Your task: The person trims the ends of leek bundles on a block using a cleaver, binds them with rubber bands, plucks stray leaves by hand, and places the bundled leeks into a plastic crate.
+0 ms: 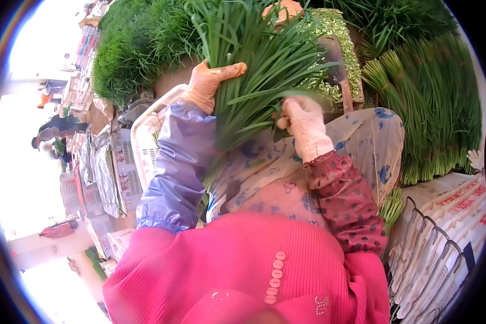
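Observation:
A large bunch of long green leafy stalks point(248, 70) lies over my lap, its leaves fanning away from me. My left hand point(208, 83), in an orange glove, is wrapped round the bunch's left side with the thumb lying across the leaves. At the bunch's right edge, my right hand point(303, 121), in a pale glove, has its fingers curled and pressed together; a thin leaf runs by its fingertips, and what they pinch is too small to make out. A patterned translucent apron point(367, 135) covers my knees.
Loose greens point(140, 43) are heaped at the upper left. Banded bundles point(437, 102) stand at the right. Ahead is a tray of chopped green pieces point(335, 27) with a dark blade point(332, 56) over it. A white crate point(140, 127) is beside my left arm. A person point(56, 129) is far left.

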